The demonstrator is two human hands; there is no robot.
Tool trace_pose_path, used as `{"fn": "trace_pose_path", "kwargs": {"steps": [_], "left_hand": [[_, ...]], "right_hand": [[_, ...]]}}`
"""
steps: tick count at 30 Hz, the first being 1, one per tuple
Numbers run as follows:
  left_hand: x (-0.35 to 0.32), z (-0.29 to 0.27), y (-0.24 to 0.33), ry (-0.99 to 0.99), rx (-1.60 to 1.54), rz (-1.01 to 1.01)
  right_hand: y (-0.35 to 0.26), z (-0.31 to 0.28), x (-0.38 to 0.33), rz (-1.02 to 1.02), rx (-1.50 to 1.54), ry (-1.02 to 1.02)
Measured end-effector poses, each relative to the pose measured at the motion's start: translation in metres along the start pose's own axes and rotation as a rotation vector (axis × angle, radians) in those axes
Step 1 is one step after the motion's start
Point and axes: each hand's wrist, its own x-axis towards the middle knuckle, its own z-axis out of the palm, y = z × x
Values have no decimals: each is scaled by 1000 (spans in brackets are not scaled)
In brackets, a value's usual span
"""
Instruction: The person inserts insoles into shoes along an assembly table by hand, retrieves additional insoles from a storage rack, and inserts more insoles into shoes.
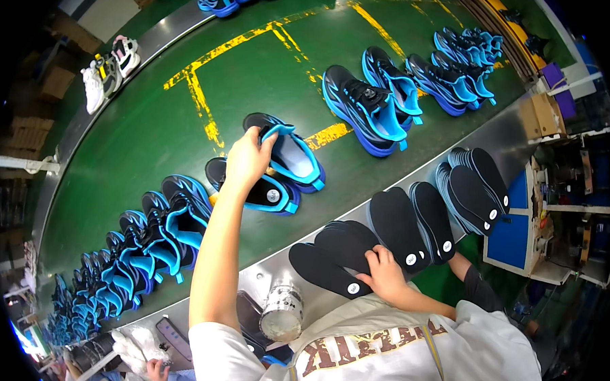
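Note:
My left hand (246,160) grips a black and blue sneaker (296,165) by its tongue and upper, on the green work surface. Its mate (273,204) lies against it, partly behind my wrist, with a black insole and a round white mark visible inside. Near the metal edge, my right hand (386,277) has its thumb and fingers around the edge of a black insole (345,246) at a fanned pile. How many layers it pinches is hidden. More black insoles (396,220) stand in piles to the right.
A row of matching sneakers (160,231) runs along the left, and more pairs (366,106) stand to the right. A round metal container (282,311) sits by the near edge. Pale sneakers (109,69) rest on the far metal rail. Another person's hand (158,377) shows at lower left.

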Motion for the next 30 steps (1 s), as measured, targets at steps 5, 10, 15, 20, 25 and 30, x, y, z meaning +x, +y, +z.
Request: {"fn": "trace_pose_path", "kwargs": {"steps": [5,10,15,20,25,30], "left_hand": [[11,0,-10,-273,-211,-127],[4,3,-4,-288,-339,-223],[7,18,-3,-210,-336,-151],[1,20,-10,-251,-317,-114],[-5,18,-4,-271,-364,-110],[-6,36,-7,-198,-497,-103]], "right_hand": [[6,-41,-15,18,321,9],[-9,-151,45,19,625,-46],[-34,-158,165,-92,507,-262],[-67,-74,225,-225,-105,-26],[-59,-57,211,-549,-273,158],[-46,-65,207,-354,-113,66]]}}
